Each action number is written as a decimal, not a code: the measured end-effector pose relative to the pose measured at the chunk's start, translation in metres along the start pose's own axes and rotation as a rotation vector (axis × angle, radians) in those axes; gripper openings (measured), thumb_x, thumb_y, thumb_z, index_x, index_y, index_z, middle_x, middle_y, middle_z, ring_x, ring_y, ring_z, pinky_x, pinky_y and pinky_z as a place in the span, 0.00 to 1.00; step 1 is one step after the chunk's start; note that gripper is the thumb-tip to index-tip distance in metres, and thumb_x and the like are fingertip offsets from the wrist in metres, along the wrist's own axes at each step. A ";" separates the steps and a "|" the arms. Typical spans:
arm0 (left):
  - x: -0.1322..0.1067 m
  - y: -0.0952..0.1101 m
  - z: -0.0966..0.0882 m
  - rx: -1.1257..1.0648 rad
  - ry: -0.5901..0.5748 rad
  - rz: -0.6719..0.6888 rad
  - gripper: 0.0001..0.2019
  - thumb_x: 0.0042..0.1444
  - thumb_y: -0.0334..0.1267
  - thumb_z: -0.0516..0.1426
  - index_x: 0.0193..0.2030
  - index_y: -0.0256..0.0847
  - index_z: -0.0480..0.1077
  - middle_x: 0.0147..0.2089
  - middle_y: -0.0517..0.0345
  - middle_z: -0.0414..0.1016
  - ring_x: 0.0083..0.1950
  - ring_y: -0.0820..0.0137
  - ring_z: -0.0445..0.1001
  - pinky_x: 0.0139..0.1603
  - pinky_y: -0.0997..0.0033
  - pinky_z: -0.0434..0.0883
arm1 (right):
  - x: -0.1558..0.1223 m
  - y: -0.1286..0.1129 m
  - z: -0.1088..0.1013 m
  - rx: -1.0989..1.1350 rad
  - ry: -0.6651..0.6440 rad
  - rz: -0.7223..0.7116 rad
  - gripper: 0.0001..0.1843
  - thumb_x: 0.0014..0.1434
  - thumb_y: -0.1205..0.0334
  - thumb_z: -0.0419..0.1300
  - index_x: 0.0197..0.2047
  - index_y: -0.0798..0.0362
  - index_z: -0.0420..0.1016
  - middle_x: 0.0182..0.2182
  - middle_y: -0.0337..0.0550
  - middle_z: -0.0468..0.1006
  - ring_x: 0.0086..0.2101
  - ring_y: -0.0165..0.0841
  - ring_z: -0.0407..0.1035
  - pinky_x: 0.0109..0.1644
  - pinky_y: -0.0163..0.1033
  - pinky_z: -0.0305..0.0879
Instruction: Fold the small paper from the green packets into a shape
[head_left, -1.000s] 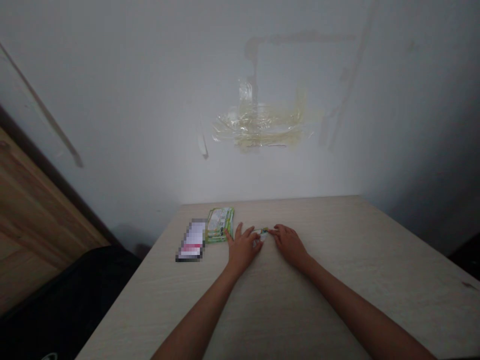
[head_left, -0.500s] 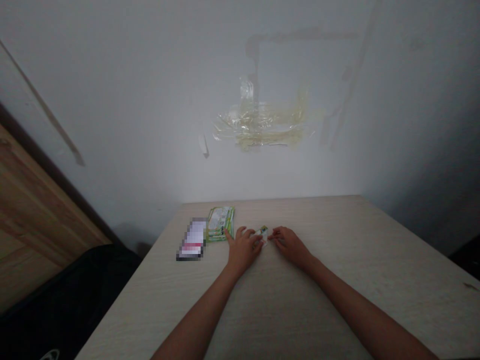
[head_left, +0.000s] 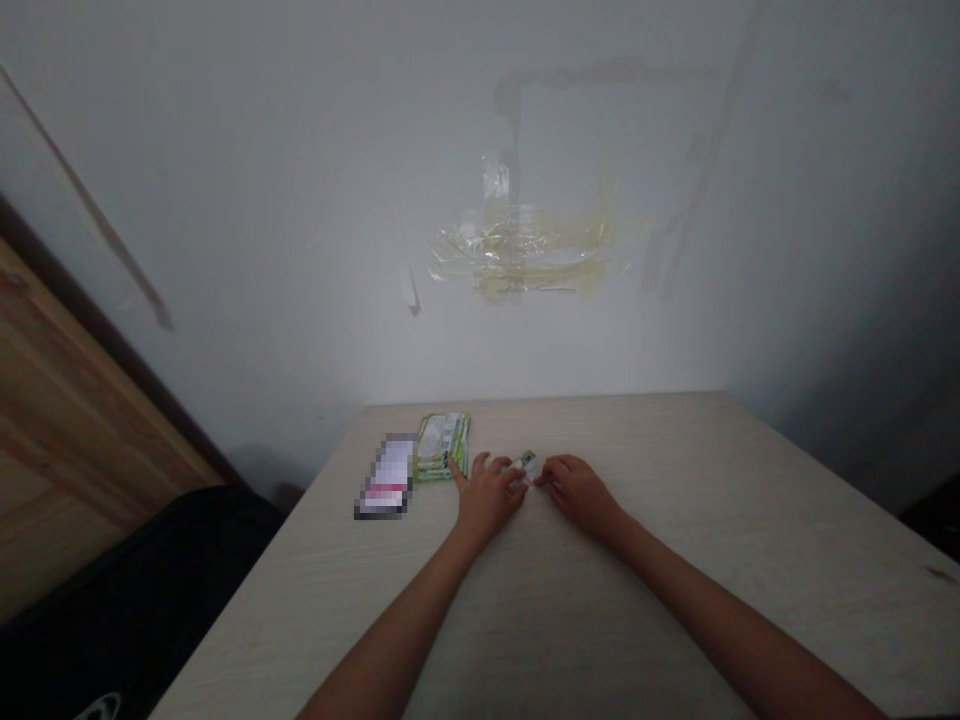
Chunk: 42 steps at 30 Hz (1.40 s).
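Pale table (head_left: 750, 480); small packet (head_left: 529, 463) pinched in left hand (head_left: 486, 498), at its two o'clock. Right hand (head_left: 583, 490) at packet's four o'clock, can't tell if clamped. Best: anchor left, tug gently.

Probable phone (head_left: 388, 475), pixelated, on table (head_left: 720, 480); yellowed tape (head_left: 536, 248) on wall (head_left: 270, 200).

Before you: wall (head_left: 285, 200), pale grey, with brownish streaks (head_left: 600, 72). Tape (head_left: 517, 250), clear and yellowed, wrinkled, stuck to it. Below, table (head_left: 750, 520), pale wood grain, far edge at the wall. At your left: wood panel (head_left: 67, 400), slanting. Light: dim, darker toward your right.
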<state>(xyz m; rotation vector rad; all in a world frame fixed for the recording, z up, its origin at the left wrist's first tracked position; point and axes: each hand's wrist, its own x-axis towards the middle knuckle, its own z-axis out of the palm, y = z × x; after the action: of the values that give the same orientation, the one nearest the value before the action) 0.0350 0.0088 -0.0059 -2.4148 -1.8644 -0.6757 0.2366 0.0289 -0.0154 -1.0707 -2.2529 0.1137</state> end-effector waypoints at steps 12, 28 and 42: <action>0.001 -0.003 0.005 -0.031 -0.014 -0.010 0.12 0.57 0.51 0.57 0.48 0.64 0.74 0.58 0.63 0.72 0.68 0.51 0.54 0.61 0.21 0.29 | 0.002 0.006 0.012 -0.185 0.055 0.032 0.06 0.63 0.67 0.56 0.42 0.52 0.73 0.42 0.49 0.77 0.54 0.41 0.66 0.59 0.50 0.61; 0.002 -0.004 0.006 -0.039 -0.021 -0.019 0.13 0.58 0.54 0.55 0.48 0.64 0.74 0.59 0.63 0.72 0.68 0.51 0.53 0.63 0.22 0.30 | 0.024 0.022 0.020 -0.419 0.028 0.103 0.09 0.65 0.60 0.55 0.43 0.52 0.74 0.44 0.55 0.77 0.52 0.42 0.67 0.57 0.46 0.61; -0.001 -0.002 0.004 -0.034 -0.010 0.005 0.12 0.59 0.49 0.55 0.49 0.62 0.73 0.59 0.62 0.72 0.68 0.51 0.54 0.62 0.24 0.26 | 0.018 0.030 0.022 0.155 0.074 0.250 0.04 0.65 0.65 0.52 0.43 0.52 0.66 0.39 0.47 0.79 0.43 0.36 0.73 0.47 0.40 0.66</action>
<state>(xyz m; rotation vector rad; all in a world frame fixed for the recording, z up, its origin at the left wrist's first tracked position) 0.0343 0.0099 -0.0102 -2.4473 -1.8646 -0.7021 0.2353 0.0659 -0.0334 -1.2459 -2.0006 0.3420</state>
